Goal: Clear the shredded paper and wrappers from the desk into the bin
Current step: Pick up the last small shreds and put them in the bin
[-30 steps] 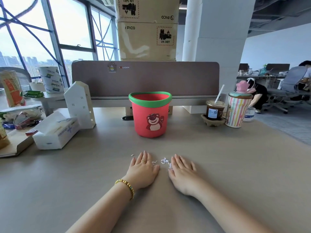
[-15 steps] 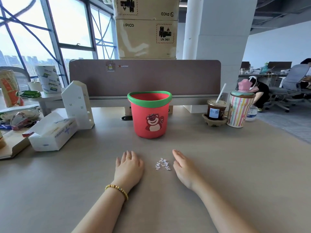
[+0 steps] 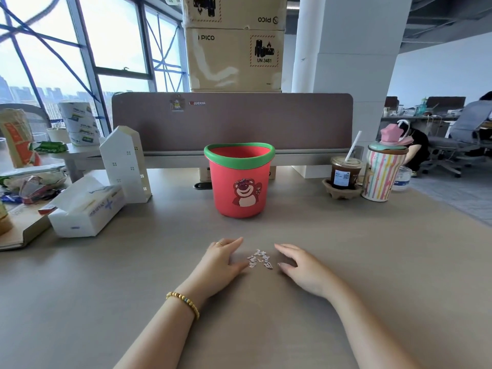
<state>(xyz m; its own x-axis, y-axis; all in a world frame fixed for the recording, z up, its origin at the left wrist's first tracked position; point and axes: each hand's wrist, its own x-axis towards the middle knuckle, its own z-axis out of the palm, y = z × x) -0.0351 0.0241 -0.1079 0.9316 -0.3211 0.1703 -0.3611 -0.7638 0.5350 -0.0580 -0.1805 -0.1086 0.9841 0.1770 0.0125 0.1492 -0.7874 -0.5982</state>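
Shredded paper sits in a small pile before the bin, between left hand and right hand, fingers open, gripping nothing. Scraps look featherlight, loose; probably best pinched or scooped from both sides.

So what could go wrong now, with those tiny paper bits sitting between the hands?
The paper scraps are small and loose, so pinching them up may leave some on the desk or drop a few on the way to the red bin. The left hand and right hand lie open on either side, and a quick sweep could scatter the pile instead of gathering it.
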